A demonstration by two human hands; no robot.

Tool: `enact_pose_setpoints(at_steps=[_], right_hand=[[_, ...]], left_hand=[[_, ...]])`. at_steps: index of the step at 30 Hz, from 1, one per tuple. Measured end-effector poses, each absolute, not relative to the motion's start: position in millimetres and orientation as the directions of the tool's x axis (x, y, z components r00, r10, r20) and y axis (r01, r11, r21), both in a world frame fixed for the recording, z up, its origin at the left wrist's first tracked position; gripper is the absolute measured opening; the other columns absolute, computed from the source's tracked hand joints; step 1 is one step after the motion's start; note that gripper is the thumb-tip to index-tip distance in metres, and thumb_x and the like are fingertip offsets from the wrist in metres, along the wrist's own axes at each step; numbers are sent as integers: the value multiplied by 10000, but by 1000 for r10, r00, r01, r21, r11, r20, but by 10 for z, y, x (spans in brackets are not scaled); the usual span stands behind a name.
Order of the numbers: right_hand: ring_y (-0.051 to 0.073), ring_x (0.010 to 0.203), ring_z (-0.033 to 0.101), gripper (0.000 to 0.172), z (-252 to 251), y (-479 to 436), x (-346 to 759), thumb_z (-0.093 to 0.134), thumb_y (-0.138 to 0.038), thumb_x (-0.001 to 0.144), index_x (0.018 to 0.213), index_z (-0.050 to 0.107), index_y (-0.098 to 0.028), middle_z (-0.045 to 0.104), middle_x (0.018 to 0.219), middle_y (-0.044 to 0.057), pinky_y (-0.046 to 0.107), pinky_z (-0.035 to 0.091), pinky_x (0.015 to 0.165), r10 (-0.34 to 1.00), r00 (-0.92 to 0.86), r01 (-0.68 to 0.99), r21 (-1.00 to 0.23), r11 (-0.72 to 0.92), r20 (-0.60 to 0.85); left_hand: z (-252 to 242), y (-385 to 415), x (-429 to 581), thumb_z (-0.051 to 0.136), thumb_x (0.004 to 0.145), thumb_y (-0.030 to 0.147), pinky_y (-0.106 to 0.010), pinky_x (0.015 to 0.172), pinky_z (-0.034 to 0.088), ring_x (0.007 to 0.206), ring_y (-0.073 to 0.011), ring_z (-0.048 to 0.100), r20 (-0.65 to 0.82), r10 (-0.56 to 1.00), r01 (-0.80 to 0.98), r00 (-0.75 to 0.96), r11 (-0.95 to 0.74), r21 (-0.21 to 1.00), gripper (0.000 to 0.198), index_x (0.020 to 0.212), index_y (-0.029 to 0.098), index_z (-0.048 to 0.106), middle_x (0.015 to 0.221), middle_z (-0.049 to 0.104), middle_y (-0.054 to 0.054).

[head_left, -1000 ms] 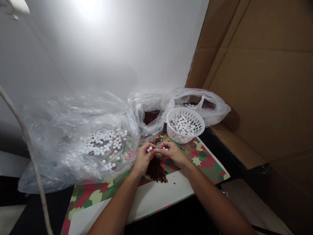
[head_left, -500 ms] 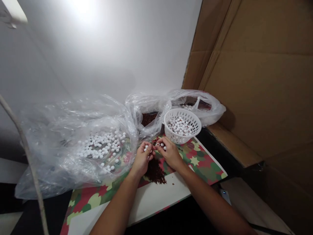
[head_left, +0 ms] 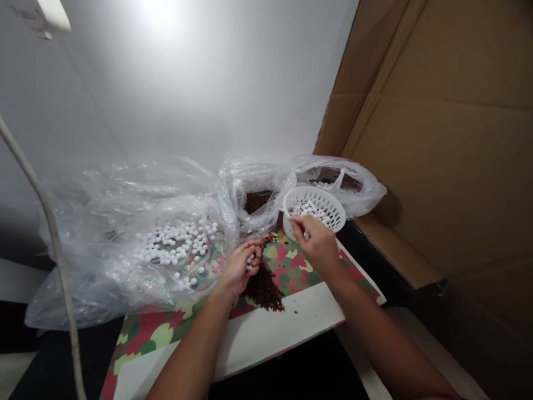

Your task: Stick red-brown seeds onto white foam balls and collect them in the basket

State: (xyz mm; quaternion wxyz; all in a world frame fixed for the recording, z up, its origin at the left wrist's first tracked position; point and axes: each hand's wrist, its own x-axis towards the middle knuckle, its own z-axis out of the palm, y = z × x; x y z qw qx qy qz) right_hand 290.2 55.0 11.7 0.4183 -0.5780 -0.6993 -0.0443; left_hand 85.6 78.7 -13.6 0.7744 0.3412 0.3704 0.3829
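My left hand (head_left: pixel 241 268) is curled around several small white balls (head_left: pixel 250 260), which show between its fingers. It hovers by a heap of dark reddish-brown crumbs (head_left: pixel 265 290) on the patterned sheet. My right hand (head_left: pixel 317 244) is at the near rim of a white slotted plastic basket (head_left: pixel 290 225), its fingers bent and pinched. A white ball (head_left: pixel 306 235) shows in its curled fingers; the fingertips are partly blurred. Inside the basket lie many white balls (head_left: pixel 308 208), some with reddish-brown bits among them.
On the left, a large clear plastic bag (head_left: pixel 104 278) holds many loose white balls. Behind, another bag (head_left: pixel 233 183) contains brown crumbs (head_left: pixel 256 201), and a third bag (head_left: pixel 370 191) contains more balls. A cardboard panel (head_left: pixel 449 166) stands right; a pale cable (head_left: pixel 52 222) hangs left.
My right hand has parted from the left and moved right to the basket's near rim. My left hand has stayed near the crumb heap, still holding balls. The view has shifted slightly.
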Motion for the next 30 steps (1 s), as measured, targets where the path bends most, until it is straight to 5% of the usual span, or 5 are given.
enact_pose_setpoints(at_steps=[5,11,17,21,30], right_hand=[[141,702,562,390,-412,481,2674,367,-17,842,1093,603,-201,611,1031,83,261,357,604,967,-62,964,-235,123,248],[184,791,560,202,-553,572,2664,434,-82,859,873,615,-171,614,878,93,262,344,595,962,-110,974,-166,154,248],[186,872,592,188,-382,506,2609,497,-121,844,961,638,-162,649,911,74,291,444,758,953,-54,790,-572,223,297],[156,831,639,211,-223,564,2561,605,-291,801,940,645,-137,672,914,68,279,507,784,973,42,218,-953,213,227],[118,728,620,241,-317,656,2422,684,-341,727,836,639,-131,652,789,44,224,507,702,989,29,-146,-978,149,146]], left_hand=[[-160,765,876,708,701,411,-141,384,168,486,-11,345,-263,865,-292,428,407,865,387,829,133,472,763,559,-22],[-184,769,891,725,684,410,-146,386,156,475,-9,333,-241,862,-261,446,383,886,404,898,132,525,721,554,-9],[-240,759,900,764,648,351,-148,404,161,504,-11,376,-238,875,-244,422,363,899,392,892,145,536,795,599,-20],[-243,776,893,752,663,354,-149,417,186,527,-13,413,-207,891,-275,403,334,902,388,940,132,596,801,584,-21],[-272,819,878,763,647,359,-158,414,176,506,-16,364,-196,929,-316,314,296,901,359,874,132,600,714,546,-1]])
